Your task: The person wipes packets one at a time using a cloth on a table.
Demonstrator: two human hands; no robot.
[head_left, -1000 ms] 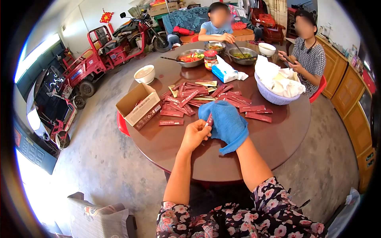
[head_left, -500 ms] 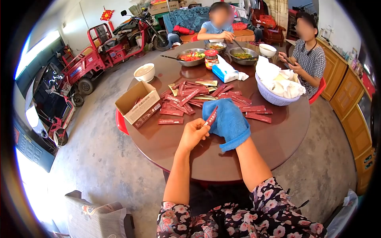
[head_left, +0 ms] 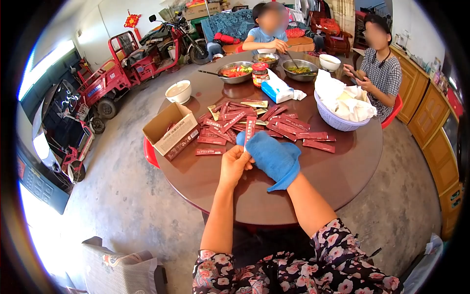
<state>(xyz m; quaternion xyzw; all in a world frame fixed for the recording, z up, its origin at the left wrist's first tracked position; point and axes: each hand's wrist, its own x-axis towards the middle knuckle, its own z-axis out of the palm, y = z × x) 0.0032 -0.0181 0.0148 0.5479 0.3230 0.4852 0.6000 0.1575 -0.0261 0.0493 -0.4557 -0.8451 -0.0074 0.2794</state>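
My left hand (head_left: 234, 167) pinches the lower end of a slim dark-red stick packet (head_left: 250, 128), which stands nearly upright with pale lettering facing me. A blue terry cloth (head_left: 275, 159) covers my right hand like a mitt, down to the wrist. Blue cloth shows on both sides of the packet and touches it; the fingers inside are hidden. Beyond both hands, many similar red packets (head_left: 220, 129) lie in a loose pile, a few with gold sides showing. Left of the pile, an open cardboard box (head_left: 172, 131) has some red packets inside.
Farther back on the round brown table (head_left: 323, 181) stand a white bowl (head_left: 178, 91), metal bowls of food (head_left: 235, 72), a red-lidded jar (head_left: 260, 75) and a blue-white tissue pack (head_left: 281, 91). A lilac basket (head_left: 342, 120) holds white cloth. Two people sit across the table.
The packet has swung from a rightward slant to nearly upright. The blue-covered right hand has shifted left and slightly down, turning, with cloth now around the packet's sides.
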